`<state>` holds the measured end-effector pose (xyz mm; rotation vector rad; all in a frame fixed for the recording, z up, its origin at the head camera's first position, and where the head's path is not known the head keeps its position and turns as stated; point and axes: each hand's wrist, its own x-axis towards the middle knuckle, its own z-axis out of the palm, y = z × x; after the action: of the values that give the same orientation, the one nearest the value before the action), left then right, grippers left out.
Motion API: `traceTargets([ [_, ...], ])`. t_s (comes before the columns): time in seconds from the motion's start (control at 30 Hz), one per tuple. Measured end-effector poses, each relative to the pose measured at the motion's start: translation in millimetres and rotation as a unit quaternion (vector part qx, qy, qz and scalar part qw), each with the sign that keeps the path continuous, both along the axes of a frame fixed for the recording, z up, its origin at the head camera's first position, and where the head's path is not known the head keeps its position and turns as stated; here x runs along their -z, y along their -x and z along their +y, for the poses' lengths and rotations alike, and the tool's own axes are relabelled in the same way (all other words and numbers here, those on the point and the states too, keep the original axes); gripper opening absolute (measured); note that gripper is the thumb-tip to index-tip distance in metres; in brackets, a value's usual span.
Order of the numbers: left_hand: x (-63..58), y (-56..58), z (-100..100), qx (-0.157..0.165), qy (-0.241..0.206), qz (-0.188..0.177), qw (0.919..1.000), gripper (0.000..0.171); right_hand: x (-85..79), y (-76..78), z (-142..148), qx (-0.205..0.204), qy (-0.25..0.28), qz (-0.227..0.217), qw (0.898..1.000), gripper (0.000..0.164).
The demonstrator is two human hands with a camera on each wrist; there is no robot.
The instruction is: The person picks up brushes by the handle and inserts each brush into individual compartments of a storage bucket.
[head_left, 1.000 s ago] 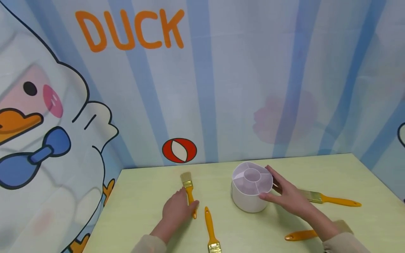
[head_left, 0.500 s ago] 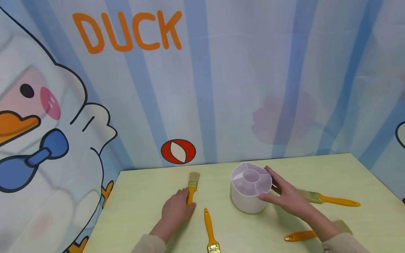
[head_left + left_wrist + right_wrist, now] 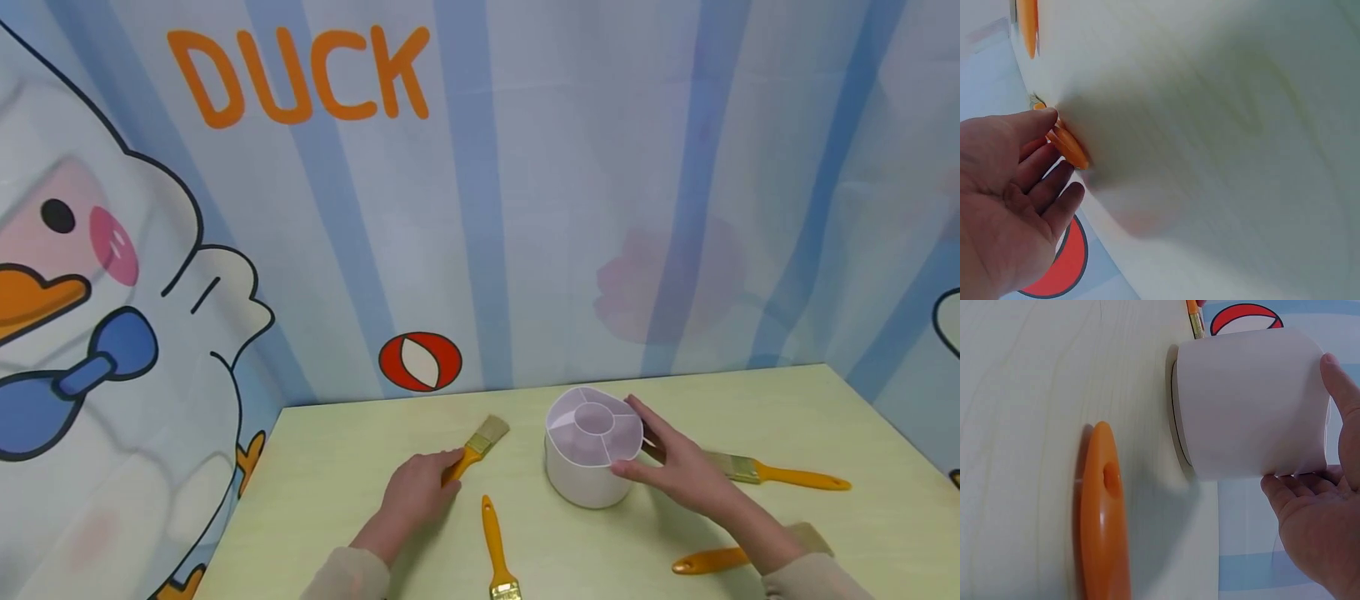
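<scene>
In the head view my left hand (image 3: pixel 416 492) pinches the orange handle of a flat paintbrush (image 3: pixel 480 442), between thumb and fingers. The brush's pale bristles point away and to the right, toward a white round organizer. The handle's tail (image 3: pixel 1071 149) sticks out past my fingers in the left wrist view. My right hand (image 3: pixel 678 467) holds the organizer (image 3: pixel 588 485) at its right side, thumb near the front of the rim and fingers behind. The organizer stands upright on the table, divided into several sections around a round middle cup. Its smooth outer wall (image 3: pixel 1247 406) fills much of the right wrist view.
Another paintbrush (image 3: pixel 492 533) lies in front, handle pointing away. To the right, a paintbrush (image 3: pixel 802 477) lies partly behind my right hand, and a further paintbrush (image 3: pixel 708 560) lies under the right forearm. A printed duck curtain (image 3: pixel 555 208) hangs behind the table (image 3: pixel 337 433).
The paintbrush in my left hand has turned clockwise, its bristles swinging from pointing away to pointing right toward the organizer. My right hand keeps its hold on the organizer.
</scene>
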<state>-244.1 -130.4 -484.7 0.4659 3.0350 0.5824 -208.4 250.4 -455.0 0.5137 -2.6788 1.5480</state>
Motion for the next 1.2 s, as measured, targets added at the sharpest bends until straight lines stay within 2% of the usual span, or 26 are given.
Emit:
traceTargets([
  [0.4,-2.8,7.8,2.4,0.010,-0.028,-0.007,0.9995,0.045,-2.0,-1.9,0.1,0.000,0.003,-0.003,1.000,0.100],
  [0.83,1.7,15.2,6.2,0.025,-0.019,0.046,0.9984,0.031,-0.2,-2.0,2.0,0.001,0.006,-0.003,1.000,0.099],
  [1.2,2.9,17.3,6.9,0.020,-0.055,0.047,0.9971,0.032,-0.8,-2.1,2.4,0.000,0.012,-0.003,1.000,0.098],
])
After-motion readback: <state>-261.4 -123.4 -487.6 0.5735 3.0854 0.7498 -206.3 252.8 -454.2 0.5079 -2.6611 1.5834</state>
